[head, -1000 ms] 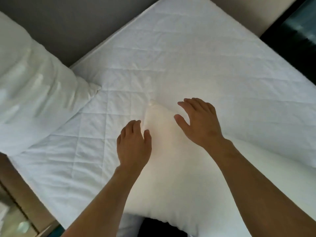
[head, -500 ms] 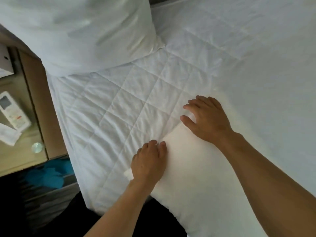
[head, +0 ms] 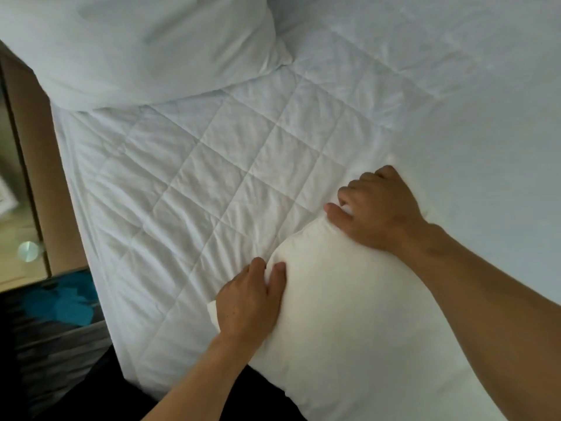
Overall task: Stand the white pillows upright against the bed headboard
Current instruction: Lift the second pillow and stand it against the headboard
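A white pillow (head: 349,314) lies at the near edge of the quilted white mattress (head: 212,183), low in the head view. My left hand (head: 252,302) grips its near-left corner, fingers curled into the fabric. My right hand (head: 376,211) clutches its far edge, fingertips dug under the top. A second white pillow (head: 145,47) rests at the upper left of the bed. The headboard is out of frame.
A wooden nightstand (head: 27,183) with a glass top stands left of the bed, carrying a small round shiny object (head: 28,251). Below it lies a dark floor area with something blue (head: 60,308). The mattress spreads wide to the right.
The view has swung left and down, so the second pillow now fills the upper left. Both hands have gone from lying flat on the near pillow to gripping its edge.
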